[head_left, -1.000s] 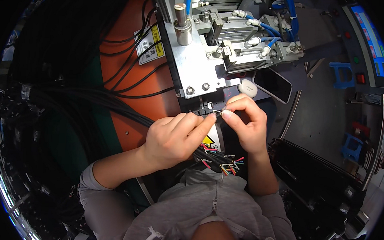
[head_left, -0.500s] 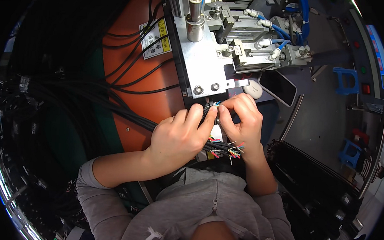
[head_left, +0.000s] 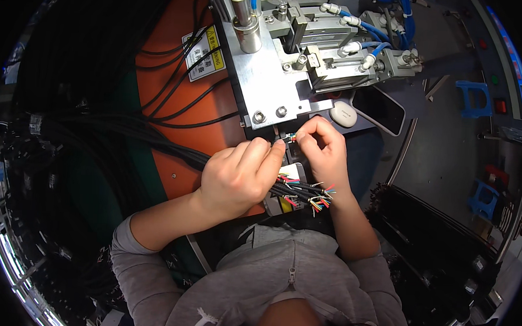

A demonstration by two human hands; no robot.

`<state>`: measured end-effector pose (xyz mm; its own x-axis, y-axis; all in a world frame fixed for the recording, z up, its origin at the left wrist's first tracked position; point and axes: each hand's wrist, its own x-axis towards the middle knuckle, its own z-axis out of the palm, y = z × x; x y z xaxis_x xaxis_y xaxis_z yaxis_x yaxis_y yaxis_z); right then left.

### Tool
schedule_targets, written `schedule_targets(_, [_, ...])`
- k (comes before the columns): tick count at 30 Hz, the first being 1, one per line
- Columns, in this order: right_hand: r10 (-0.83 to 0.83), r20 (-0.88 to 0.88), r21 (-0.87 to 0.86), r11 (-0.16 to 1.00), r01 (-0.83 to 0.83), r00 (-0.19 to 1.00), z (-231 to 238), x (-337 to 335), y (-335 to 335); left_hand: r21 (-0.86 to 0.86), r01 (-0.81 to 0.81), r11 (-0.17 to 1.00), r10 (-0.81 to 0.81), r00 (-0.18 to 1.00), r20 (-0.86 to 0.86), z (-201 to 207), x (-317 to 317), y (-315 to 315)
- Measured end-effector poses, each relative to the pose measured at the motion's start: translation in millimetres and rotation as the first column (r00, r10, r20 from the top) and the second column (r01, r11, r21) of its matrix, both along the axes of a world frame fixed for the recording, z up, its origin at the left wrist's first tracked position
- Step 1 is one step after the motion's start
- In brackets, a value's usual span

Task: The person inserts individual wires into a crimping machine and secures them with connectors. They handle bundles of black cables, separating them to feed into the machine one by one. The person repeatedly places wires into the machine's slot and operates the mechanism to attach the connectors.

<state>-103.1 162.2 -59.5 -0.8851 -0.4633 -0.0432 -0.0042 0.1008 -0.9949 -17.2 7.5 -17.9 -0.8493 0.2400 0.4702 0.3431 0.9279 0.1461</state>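
My left hand (head_left: 235,174) is closed, thumb and index finger pinching a black cable near its stripped end, just below the metal plate of a machine fixture (head_left: 258,95). Thin coloured wires (head_left: 291,137) fan out from that end. My right hand (head_left: 325,147) pinches the tips of these wires from the right side. Under my left palm a bundle of black cables (head_left: 182,153) passes through, and its ends with bare coloured wires (head_left: 315,200) stick out to the right. Whether the left fingers also grip this bundle is hidden.
Metal clamps with blue air hoses (head_left: 371,30) fill the far side. A white rounded case (head_left: 343,113) and a phone (head_left: 379,110) lie right of the fixture. Black cables cross the orange board (head_left: 172,173) on the left. Blue stools (head_left: 474,98) stand on the floor at right.
The view has shifted slightly, so the fixture sits further left. My hands have moved a little apart, and more of the coloured wires shows between them.
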Motion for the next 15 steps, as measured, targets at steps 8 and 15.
schedule_targets(8, [-0.062,-0.312,0.056,0.995,0.084,0.948,0.9,3.0,-5.7,0.098,-0.066,0.993,0.060,0.996,0.060,5.8,-1.7,-0.6])
schedule_targets(15, [-0.045,0.082,-0.007,0.999,0.046,0.996,-6.6,2.9,1.2,-0.042,-0.120,0.992,0.127,0.966,0.226,19.0,11.2,0.4])
